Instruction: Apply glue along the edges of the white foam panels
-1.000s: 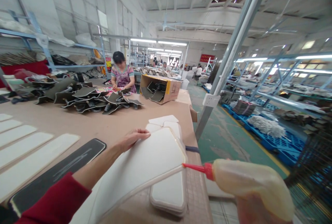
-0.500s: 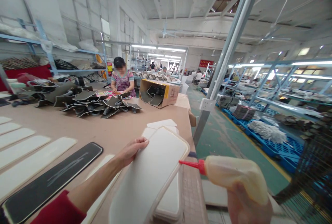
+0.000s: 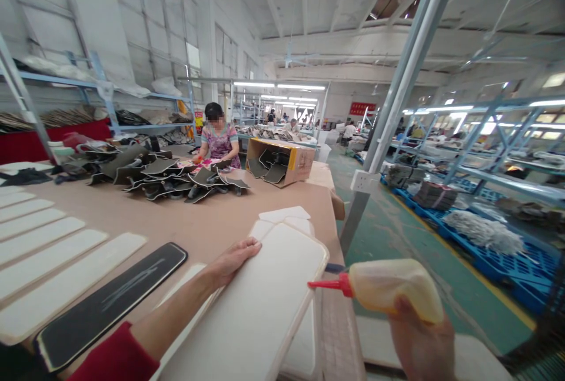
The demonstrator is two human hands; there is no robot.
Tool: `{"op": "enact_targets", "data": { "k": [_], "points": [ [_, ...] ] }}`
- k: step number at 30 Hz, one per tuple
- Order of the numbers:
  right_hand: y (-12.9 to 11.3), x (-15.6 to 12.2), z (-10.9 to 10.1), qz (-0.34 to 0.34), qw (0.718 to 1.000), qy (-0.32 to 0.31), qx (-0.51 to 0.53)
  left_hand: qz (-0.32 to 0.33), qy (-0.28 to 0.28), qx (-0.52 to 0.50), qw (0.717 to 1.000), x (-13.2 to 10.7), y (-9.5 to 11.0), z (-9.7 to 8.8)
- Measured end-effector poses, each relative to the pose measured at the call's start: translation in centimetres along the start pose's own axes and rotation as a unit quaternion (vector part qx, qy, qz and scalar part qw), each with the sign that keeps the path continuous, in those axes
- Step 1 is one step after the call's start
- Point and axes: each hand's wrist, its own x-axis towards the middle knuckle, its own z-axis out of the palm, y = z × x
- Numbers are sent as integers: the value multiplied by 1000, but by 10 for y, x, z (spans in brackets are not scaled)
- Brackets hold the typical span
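Observation:
My left hand (image 3: 236,257) grips the left edge of a long white panel (image 3: 253,304) with rounded corners, thumb on top and fingers curled beneath. In my right hand (image 3: 419,334) is a squeeze bottle (image 3: 392,288) of yellowish liquid, tipped on its side. Its red nozzle (image 3: 326,284) points left, and the tip meets the panel's right edge. More white panels (image 3: 285,214) lie underneath the held one. Left of my forearm rests a black panel (image 3: 115,298) with a pale rim and a scribbled mark.
Several white panels (image 3: 39,231) lie in a row at the table's left. Dark bent pieces (image 3: 168,175) are heaped farther back, beside a cardboard box (image 3: 302,163) on its side. A co-worker (image 3: 219,139) sits behind the heap. A metal post (image 3: 392,86) rises along the table's right side.
The view has swung slightly left, so the surroundings sit farther right. Relative to the held panel, the nozzle tip has moved a little along its right edge toward me. Both holds are unchanged.

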Motion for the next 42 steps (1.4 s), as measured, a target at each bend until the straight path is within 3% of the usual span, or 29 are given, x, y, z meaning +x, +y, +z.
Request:
{"op": "enact_targets", "data": {
  "k": [9,25,34,42],
  "points": [
    [5,3,22,-9,1000,-11,4,14,-20,-17,1000,2,5,-15],
    [19,-25,46,13,1000,-8,-18,-4,-6,-25,1000,16,11,-44],
    [15,-44,56,35,999,-2,-34,-17,5,-33,999,21,13,-53],
    [-3,-60,81,132,986,90,-40,-32,12,-20,999,22,20,-57]
  ]
}}
